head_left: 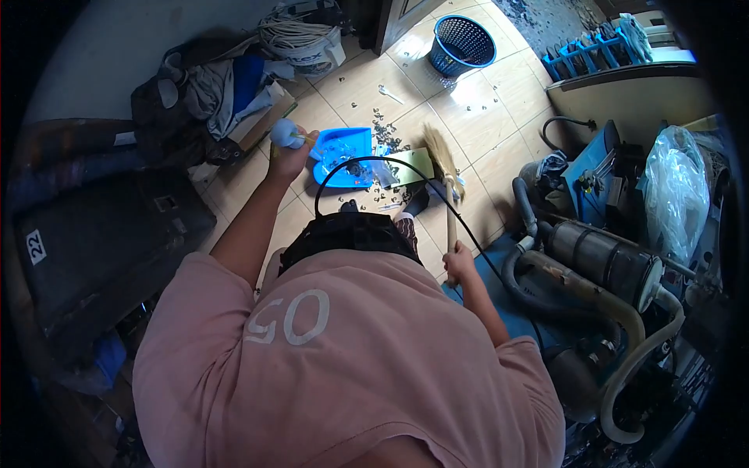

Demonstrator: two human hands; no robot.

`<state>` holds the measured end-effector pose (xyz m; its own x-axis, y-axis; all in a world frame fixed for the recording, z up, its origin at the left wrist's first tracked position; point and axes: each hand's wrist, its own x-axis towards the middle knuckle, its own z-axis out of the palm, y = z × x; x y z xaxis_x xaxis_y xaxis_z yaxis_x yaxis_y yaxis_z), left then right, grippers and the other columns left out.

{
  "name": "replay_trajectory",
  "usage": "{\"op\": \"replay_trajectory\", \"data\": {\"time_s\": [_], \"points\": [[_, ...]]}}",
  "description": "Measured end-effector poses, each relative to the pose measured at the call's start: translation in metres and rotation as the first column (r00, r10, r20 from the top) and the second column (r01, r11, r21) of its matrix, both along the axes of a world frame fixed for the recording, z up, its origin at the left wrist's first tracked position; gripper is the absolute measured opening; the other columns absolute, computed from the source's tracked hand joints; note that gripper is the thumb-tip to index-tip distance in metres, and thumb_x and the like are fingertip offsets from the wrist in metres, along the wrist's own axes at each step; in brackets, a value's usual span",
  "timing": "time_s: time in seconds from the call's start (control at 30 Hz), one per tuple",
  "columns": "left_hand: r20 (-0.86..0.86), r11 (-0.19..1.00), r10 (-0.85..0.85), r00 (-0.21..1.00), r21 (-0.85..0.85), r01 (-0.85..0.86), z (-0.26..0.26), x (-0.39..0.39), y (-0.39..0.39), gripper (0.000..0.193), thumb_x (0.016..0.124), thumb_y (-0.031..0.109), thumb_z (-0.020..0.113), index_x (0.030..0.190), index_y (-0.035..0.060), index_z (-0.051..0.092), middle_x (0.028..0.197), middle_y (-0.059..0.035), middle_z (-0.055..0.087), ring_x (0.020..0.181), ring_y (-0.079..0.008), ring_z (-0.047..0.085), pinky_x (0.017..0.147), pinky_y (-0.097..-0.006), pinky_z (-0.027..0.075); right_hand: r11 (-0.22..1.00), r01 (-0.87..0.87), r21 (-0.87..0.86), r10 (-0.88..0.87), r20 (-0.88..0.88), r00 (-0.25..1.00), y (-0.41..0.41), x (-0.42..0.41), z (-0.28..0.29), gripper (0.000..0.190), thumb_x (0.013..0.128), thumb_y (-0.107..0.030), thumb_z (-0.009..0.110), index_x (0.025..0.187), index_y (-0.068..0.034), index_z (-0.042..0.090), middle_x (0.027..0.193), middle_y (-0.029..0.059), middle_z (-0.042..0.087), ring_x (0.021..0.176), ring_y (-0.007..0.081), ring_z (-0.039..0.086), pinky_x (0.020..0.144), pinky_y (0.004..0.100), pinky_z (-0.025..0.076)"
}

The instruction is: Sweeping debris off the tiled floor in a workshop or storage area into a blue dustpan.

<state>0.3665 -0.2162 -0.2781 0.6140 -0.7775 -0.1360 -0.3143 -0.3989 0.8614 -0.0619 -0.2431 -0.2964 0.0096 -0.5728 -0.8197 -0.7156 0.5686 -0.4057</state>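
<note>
My left hand [291, 159] is closed around a pale, rounded object [285, 133] with a thin yellow piece; I cannot tell exactly what it is. Just right of that hand, a blue plastic dustpan [327, 175] lies on the floor with clear plastic and dark scraps in it. My right hand [459, 264] grips the wooden handle of a straw broom [437, 149], its bristles pointing away from me. Between dustpan and broom lie a pale green sheet [416, 164] and many small dark curled scraps [386, 133].
A blue perforated basket [462, 50] stands ahead by the doorway. Machinery with a metal cylinder [603, 263] and hoses lines the right. Left are a black case [111, 245], piled cloth [205, 96] and a bucket of cable [319, 55]. A black cable [380, 158] arcs before my waist.
</note>
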Motion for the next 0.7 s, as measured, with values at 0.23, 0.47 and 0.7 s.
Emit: {"op": "replay_trajectory", "data": {"time_s": [0.23,0.47,0.7], "points": [[-0.083,0.994,-0.114,0.990,-0.013,0.113,0.009,-0.002,0.002,0.017,0.076,0.019,0.058,0.071,0.0043,0.051,0.072,-0.0027,0.053,0.070,-0.0109,0.051,0.064,-0.0257,0.041,0.982,0.007,0.190,-0.043,0.184,0.982,0.009,0.049,-0.032,0.013,0.062,0.001,0.050,0.076,0.000,0.050,0.057,0.0067,0.049,0.046,0.0138,0.048,0.041,0.0275,0.040],[-0.145,0.992,-0.111,0.983,-0.083,0.100,-0.006,0.003,0.000,0.011,0.076,0.010,0.057,0.069,0.0033,0.052,0.074,-0.0037,0.055,0.071,-0.0111,0.052,0.066,-0.0263,0.042,0.974,-0.122,0.191,0.009,0.502,0.865,0.030,0.059,-0.049,0.030,0.069,-0.004,0.050,0.099,0.000,0.052,0.079,0.0018,0.054,0.068,0.0102,0.050,0.062,0.0210,0.040],[-0.126,0.971,0.085,0.988,-0.211,-0.111,0.002,0.025,0.007,0.013,0.075,0.014,0.059,0.072,0.0029,0.053,0.068,-0.0034,0.055,0.064,-0.0113,0.053,0.061,-0.0259,0.043,0.956,-0.102,0.276,-0.033,0.445,0.895,0.012,0.039,0.036,0.047,0.066,-0.003,0.050,0.113,-0.002,0.045,0.080,0.0031,0.053,0.066,0.0105,0.051,0.059,0.0209,0.042]]}}
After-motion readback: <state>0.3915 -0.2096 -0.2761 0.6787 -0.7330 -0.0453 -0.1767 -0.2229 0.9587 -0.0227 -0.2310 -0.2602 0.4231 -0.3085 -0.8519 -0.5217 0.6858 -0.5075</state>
